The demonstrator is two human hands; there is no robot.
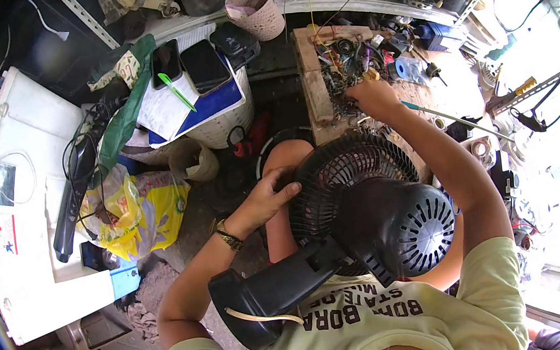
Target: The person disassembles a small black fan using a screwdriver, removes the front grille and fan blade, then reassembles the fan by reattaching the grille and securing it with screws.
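Observation:
A black electric fan (375, 212) lies tilted across my lap, its round grille toward the bench and its slotted motor cover facing up. Its neck and base extend to the lower left, with a pale cord hanging off the base. My left hand (273, 200) is closed on the rim of the grille, thumb on the near side. My right hand (375, 97) reaches into a heap of wires and small parts (347, 69) on the wooden bench. Its fingertips are hidden among them. A small yellowish piece (371, 75) sits beside its knuckles.
To the left, two phones (206, 65), papers and a green pen (177, 93) rest on a blue folder. Yellow plastic bags (148, 212) stand below, beside a white appliance (25, 206). A perforated basket (254, 11) is on the back shelf. A thin rod (458, 120) lies near my right forearm.

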